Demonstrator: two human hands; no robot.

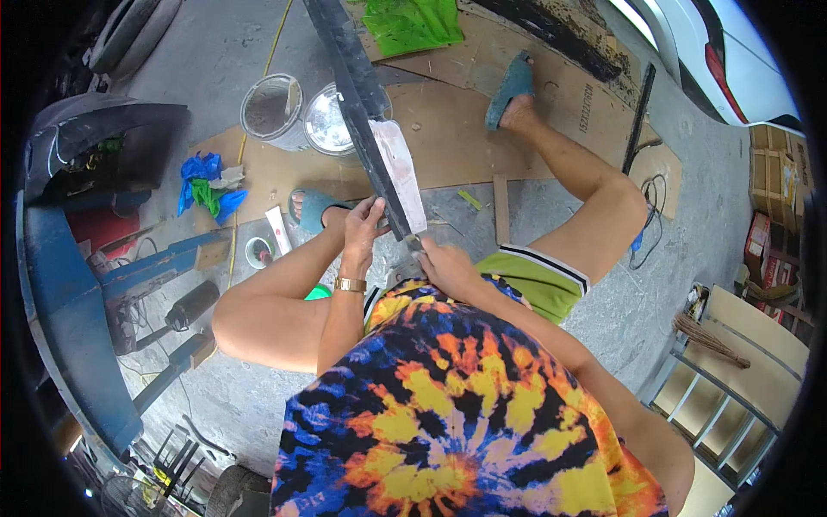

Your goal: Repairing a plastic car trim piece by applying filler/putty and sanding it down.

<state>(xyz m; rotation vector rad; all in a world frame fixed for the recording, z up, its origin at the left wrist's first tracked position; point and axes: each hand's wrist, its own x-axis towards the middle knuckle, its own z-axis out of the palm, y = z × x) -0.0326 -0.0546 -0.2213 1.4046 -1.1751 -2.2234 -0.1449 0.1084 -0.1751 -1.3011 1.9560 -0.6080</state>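
A long, narrow black panel (345, 95) slants from the top of the view down to my lap, between my legs. Along its right side runs a pale pinkish-white patch (396, 168), like filler. My left hand (365, 226) is closed on the panel's left edge near its lower end, thumb and fingers pinching it. My right hand (444, 263) is closed at that same lower end, just below the patch. A small greyish piece shows at its fingertips; its kind I cannot make out. Behind the panel, a round metal can (328, 121) is partly hidden.
Brown cardboard (457, 142) covers the floor ahead. An open bucket (272, 108), crumpled blue and green plastic (202, 185) and a small white tub (258, 252) lie left. A blue metal frame (73, 293) stands far left, a white car (728, 60) upper right, a chair (732, 370) right.
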